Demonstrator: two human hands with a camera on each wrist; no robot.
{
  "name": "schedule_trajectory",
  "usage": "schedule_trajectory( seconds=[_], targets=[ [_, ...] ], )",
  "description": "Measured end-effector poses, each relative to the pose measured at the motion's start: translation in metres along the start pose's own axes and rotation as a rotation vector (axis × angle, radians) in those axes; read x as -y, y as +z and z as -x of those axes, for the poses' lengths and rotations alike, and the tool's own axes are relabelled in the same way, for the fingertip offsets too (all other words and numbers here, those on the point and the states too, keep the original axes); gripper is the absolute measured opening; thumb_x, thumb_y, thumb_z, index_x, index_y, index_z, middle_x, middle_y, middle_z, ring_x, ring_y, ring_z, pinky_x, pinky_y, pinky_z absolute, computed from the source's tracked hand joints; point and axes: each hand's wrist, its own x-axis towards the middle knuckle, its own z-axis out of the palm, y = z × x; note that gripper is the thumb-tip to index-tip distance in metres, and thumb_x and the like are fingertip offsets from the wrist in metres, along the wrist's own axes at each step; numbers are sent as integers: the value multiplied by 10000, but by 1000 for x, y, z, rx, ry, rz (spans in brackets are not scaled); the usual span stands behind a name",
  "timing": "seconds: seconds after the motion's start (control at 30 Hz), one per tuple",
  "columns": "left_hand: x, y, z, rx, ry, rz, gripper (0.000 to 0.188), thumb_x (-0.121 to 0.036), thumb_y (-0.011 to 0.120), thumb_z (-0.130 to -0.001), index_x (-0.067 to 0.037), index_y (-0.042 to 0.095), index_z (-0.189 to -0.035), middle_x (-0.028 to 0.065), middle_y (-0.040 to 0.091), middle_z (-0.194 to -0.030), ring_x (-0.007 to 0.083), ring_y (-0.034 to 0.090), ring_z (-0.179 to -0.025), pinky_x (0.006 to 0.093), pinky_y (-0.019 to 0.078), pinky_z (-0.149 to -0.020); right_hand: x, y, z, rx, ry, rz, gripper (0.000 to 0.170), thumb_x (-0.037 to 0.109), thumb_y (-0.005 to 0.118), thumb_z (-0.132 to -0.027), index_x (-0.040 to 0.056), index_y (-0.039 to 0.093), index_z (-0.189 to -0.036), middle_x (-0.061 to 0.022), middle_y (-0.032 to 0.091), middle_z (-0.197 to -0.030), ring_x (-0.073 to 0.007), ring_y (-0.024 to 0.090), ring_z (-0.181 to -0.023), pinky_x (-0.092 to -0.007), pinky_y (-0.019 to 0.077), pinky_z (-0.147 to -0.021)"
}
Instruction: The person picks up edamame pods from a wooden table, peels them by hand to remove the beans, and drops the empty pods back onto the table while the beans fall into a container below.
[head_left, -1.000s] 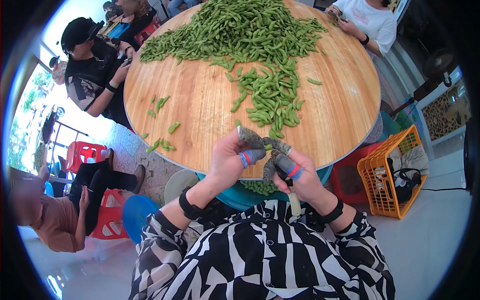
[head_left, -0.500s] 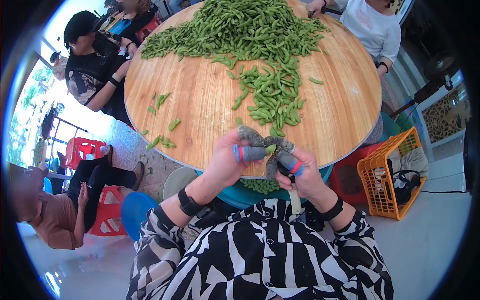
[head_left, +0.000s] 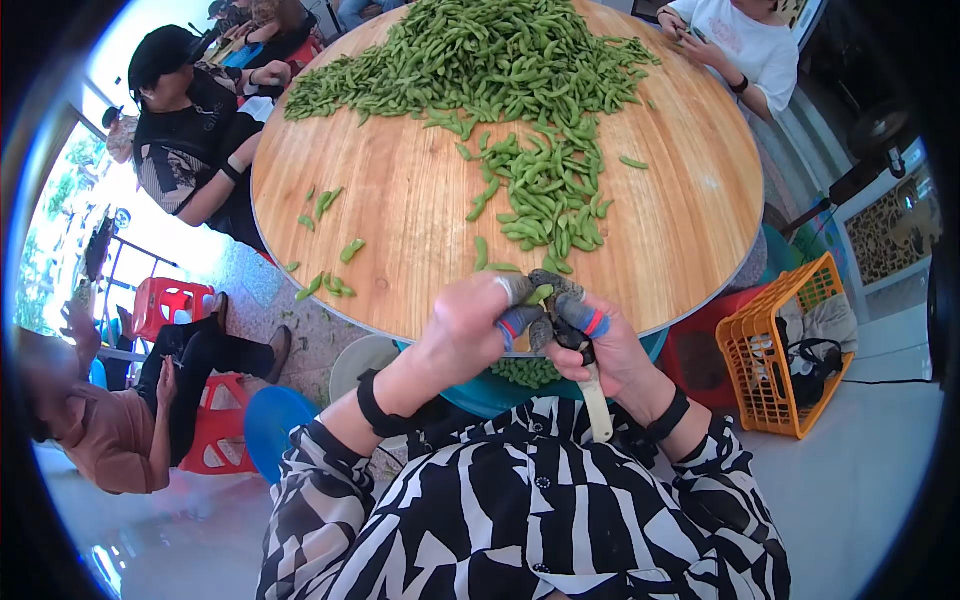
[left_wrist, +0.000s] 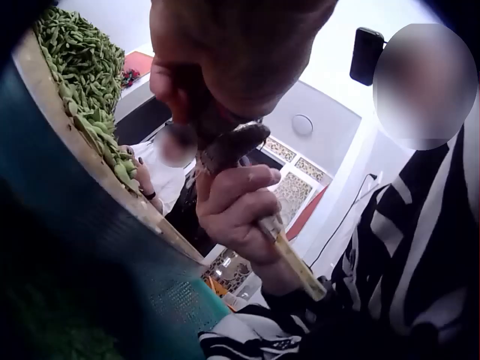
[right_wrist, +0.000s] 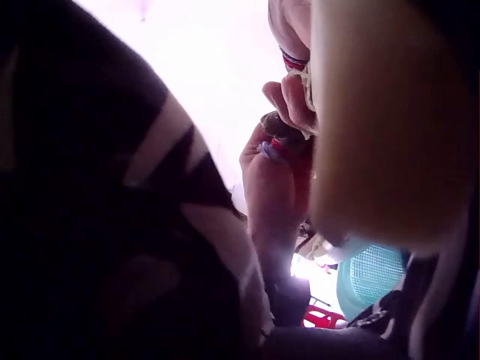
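Head view: nearest is the wearer's black-and-white shirt point(head_left: 530, 500), the sleeves reaching to the forearms and a dark band point(head_left: 375, 405) round the left wrist. Beyond it the two hands meet over the near edge of the table. The left hand point(head_left: 468, 322) has its fingers bent, with a thumb and a finger in grey covers pinching a small green pod point(head_left: 541, 294). The right hand point(head_left: 612, 350), its thumb and a finger also covered, is closed round a tool with a pale handle point(head_left: 598, 405); its covered fingertips lie close against the pod, and their exact contact is hidden. The left wrist view shows the right hand's lower fingers curled over that handle, which slants down towards the shirt. The tool's working end is too covered to make out.

Below the table edge sits a teal basket point(head_left: 470, 392) with more pods in it. To the right stands an orange crate point(head_left: 737, 375), to the left a red stool point(head_left: 225, 440). On the round wooden table point(head_left: 390, 230), a few loose pods point(head_left: 325, 203) lie left, a strip of pods point(head_left: 550, 190) runs from the hands' side up to a big heap point(head_left: 490, 60). A person in a white shirt point(head_left: 745, 45) sits at the far right.
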Motion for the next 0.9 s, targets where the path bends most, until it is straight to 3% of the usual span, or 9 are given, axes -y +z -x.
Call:
schedule_trajectory(
  seconds=[0.07, 0.1, 0.17, 0.2, 0.27, 0.37, 0.57, 0.67, 0.9],
  targets=[
    [2, 4, 2, 11, -530, 744, 193, -52, 714, -796, 17, 614, -946, 25, 610, -713, 90, 546, -595, 278, 446, -533, 0, 1, 0, -17, 10, 2, 264, 227, 412, -994, 33, 525, -1135, -130, 589, -758, -103, 492, -477, -194, 361, -345],
    [-1, 0, -1, 9, -532, 744, 193, -52, 714, -796, 17, 614, -946, 25, 610, -713, 90, 546, -595, 278, 446, -533, 0, 1, 1, 3, -3, 64, 272, 227, 412, -994, 33, 524, -1148, -127, 585, -735, -101, 491, -471, -192, 362, -347],
    [-7, -11, -10, 127, -859, 889, 128, -63, 710, -805, -8, 627, -885, 33, 595, -668, 87, 530, -539, 243, 415, -472, 0, 2, 1, 24, -18, 126, 280, 227, 411, -995, 34, 523, -1162, -123, 582, -712, -100, 490, -464, -190, 364, -349],
    [-6, -12, -10, 127, -858, 890, 128, -63, 710, -805, -8, 627, -885, 33, 595, -668, 87, 530, -539, 243, 415, -472, 1, 4, 1, 7, -38, 162, 281, 220, 417, -992, 38, 523, -1179, -119, 577, -689, -96, 486, -455, -189, 360, -352],
    [-4, -14, -11, 123, -1028, 1279, 83, -66, 697, -818, -38, 625, -849, 34, 580, -640, 70, 505, -502, 204, 358, -417, 2, 3, 2, -12, -56, 197, 284, 212, 424, -990, 43, 523, -1196, -115, 573, -667, -93, 483, -446, -187, 356, -355],
    [-4, -13, -11, 155, -1083, 1384, 81, -82, 677, -836, -50, 605, -817, 32, 559, -623, 73, 473, -468, 206, 317, -383, 5, 0, 7, 90, -40, 160, 285, 188, 453, -979, 46, 526, -1215, -108, 577, -659, -84, 485, -446, -184, 339, -363],
    [8, -8, 1, 331, -1076, 1787, 100, -131, 616, -885, -47, 577, -847, 28, 519, -597, 77, 414, -438, 224, 299, -370, 13, -1, -1, -6, -208, 559, 229, 184, 581, -921, 25, 585, -1085, -28, 581, -672, -47, 451, -439, -183, 298, -374],
    [5, -4, 3, 385, -1071, 1893, 111, -150, 608, -890, -49, 574, -859, 30, 508, -589, 82, 409, -432, 226, 304, -373, 23, 5, -11, 43, -218, 671, 238, 111, 706, -808, 11, 593, -992, -19, 592, -735, -35, 471, -465, -173, 342, -408],
    [-4, 5, 12, 259, -1096, 1997, 81, -131, 596, -891, -55, 577, -870, 16, 474, -562, 84, 386, -416, 236, 300, -369, 21, 13, -4, 39, -203, 783, 261, 131, 743, -776, 16, 584, -947, -19, 597, -742, -43, 513, -493, -164, 374, -420]
  ],
)
